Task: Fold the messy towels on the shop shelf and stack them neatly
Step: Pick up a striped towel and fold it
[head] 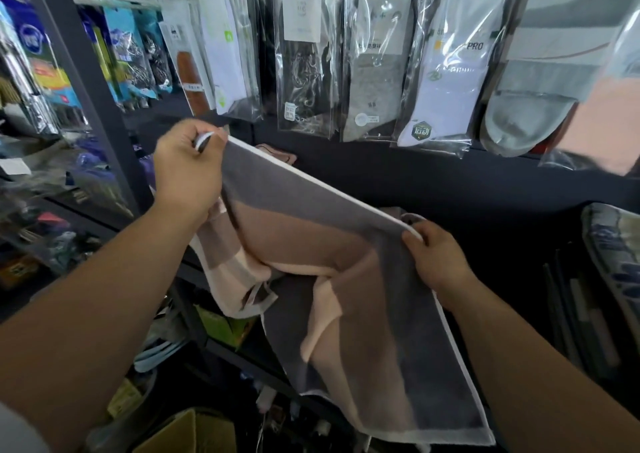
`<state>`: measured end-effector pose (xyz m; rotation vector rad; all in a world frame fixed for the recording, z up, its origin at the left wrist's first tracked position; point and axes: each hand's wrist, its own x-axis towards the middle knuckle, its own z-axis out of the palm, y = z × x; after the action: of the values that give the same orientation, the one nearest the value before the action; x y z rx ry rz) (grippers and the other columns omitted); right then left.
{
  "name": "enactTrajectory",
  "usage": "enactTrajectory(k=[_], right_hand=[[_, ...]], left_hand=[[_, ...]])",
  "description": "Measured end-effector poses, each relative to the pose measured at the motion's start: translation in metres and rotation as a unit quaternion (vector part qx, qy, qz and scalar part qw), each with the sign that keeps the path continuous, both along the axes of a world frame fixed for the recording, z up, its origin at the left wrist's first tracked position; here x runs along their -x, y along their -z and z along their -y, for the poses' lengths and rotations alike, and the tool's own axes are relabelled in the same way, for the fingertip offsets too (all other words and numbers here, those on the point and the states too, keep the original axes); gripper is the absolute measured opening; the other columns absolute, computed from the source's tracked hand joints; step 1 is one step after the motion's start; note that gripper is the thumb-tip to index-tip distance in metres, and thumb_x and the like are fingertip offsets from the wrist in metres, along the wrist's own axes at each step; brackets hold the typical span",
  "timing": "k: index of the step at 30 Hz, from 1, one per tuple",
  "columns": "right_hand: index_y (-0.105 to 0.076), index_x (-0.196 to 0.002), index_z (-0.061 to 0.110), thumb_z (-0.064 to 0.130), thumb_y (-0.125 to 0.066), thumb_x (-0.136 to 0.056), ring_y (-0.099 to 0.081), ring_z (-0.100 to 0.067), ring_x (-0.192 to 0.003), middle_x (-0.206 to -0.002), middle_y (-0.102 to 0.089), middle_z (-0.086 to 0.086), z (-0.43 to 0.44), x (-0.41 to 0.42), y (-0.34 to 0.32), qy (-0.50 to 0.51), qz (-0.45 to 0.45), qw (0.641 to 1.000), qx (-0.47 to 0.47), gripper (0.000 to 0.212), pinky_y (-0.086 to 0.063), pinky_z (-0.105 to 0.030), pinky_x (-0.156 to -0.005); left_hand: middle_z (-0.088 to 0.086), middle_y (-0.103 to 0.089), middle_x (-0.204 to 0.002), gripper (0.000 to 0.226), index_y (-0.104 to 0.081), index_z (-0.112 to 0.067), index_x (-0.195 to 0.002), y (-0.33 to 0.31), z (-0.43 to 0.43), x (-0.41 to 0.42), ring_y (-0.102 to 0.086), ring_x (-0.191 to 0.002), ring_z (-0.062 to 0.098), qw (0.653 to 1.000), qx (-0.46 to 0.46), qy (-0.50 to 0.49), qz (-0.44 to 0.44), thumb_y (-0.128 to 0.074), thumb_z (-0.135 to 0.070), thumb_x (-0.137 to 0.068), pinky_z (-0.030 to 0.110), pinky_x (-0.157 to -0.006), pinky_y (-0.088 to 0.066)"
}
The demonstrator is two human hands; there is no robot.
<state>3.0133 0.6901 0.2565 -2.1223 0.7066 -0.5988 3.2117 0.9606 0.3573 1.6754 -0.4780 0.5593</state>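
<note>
OK, containers first. Clear packs (377,61) hang in a row along the far wall, each holding socks: grey, white, one dark. More packs hang far left, too blurred to read. A cardboard box (187,432) sits near, bottom left; can't tell what's in it. A green carton (221,326) sits low behind the shelf post, contents hidden.

Towel (311,196): grey with a white edge and pink-tan panels, held up in the air in front of the dark shelf (415,182), not resting on it. Its top edge runs taut on a slant from upper left down to the right; the rest hangs loose and creased toward the near side.

Left hand (187,172): raised, back of hand to camera, fingers curled tight round the towel's far-left corner, white edge showing between them. Forearm comes in from the near left.

Right hand (438,258): lower, thumb and fingers pinching the other end of the same edge. Forearm comes in from the near right.

A second towel (232,279), pink, possibly folded, hangs below the left wrist, touching the grey one. Another pink one (277,154) lies far back on the shelf.
</note>
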Motion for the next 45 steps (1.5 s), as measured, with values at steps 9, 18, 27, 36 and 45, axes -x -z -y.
enactTrajectory(k=[9,18,27,36,45], right_hand=[[-0.073,-0.11,0.015,0.013,-0.078,-0.085,-0.072,-0.019,-0.097,-0.101,-0.077,-0.002,-0.002,0.035,0.051,-0.089,-0.076,0.987,-0.112,0.025,-0.057,-0.046,-0.091],[-0.036,-0.148,0.039,0.048,-0.097,-0.047,-0.048,-0.007,-0.128,-0.141,-0.049,0.02,-0.019,0.056,0.04,-0.198,-0.257,0.946,0.025,0.118,-0.044,-0.032,-0.105],[-0.071,-0.094,0.014,0.03,-0.069,-0.087,-0.067,-0.035,-0.093,-0.102,-0.071,-0.015,0.006,0.036,0.026,0.035,-0.249,0.954,0.163,0.018,-0.049,-0.033,-0.07],[-0.062,-0.086,0.018,0.028,-0.054,-0.101,-0.061,-0.027,-0.085,-0.082,-0.062,0.001,0.013,0.023,-0.051,0.026,0.014,0.987,0.159,0.02,-0.036,-0.03,-0.068],[-0.066,-0.068,0.013,0.041,-0.068,-0.092,-0.052,-0.008,-0.057,-0.057,-0.057,0.005,-0.007,0.032,-0.119,-0.023,0.106,0.976,0.19,0.037,-0.041,-0.028,-0.058]], left_hand=[[-0.01,-0.068,-0.097,0.029,-0.067,-0.032,-0.099,0.062,-0.002,0.018,-0.065,-0.092,0.014,0.94,-0.305,0.121,-0.095,-0.081,-0.045,-0.078,0.035,-0.08,-0.054],[-0.004,-0.045,-0.151,0.126,-0.008,-0.037,-0.158,0.139,0.048,0.064,-0.05,-0.132,0.02,0.76,-0.614,0.211,-0.019,-0.068,-0.087,-0.058,0.035,-0.09,-0.046],[-0.001,-0.046,-0.152,0.116,-0.019,-0.035,-0.155,0.138,0.063,0.02,-0.053,-0.13,0.03,0.834,-0.514,0.186,-0.078,-0.081,-0.069,-0.064,0.038,-0.092,-0.047],[0.015,-0.069,-0.096,0.019,-0.069,-0.014,-0.096,0.1,0.047,-0.002,-0.066,-0.092,0.037,0.872,-0.486,0.05,-0.025,-0.065,-0.032,-0.092,0.034,-0.068,-0.043],[0.013,-0.057,-0.08,0.015,-0.049,-0.01,-0.085,0.02,0.026,0.006,-0.056,-0.077,0.034,0.975,-0.21,0.034,0.058,-0.058,-0.021,-0.091,0.046,-0.068,-0.047]])
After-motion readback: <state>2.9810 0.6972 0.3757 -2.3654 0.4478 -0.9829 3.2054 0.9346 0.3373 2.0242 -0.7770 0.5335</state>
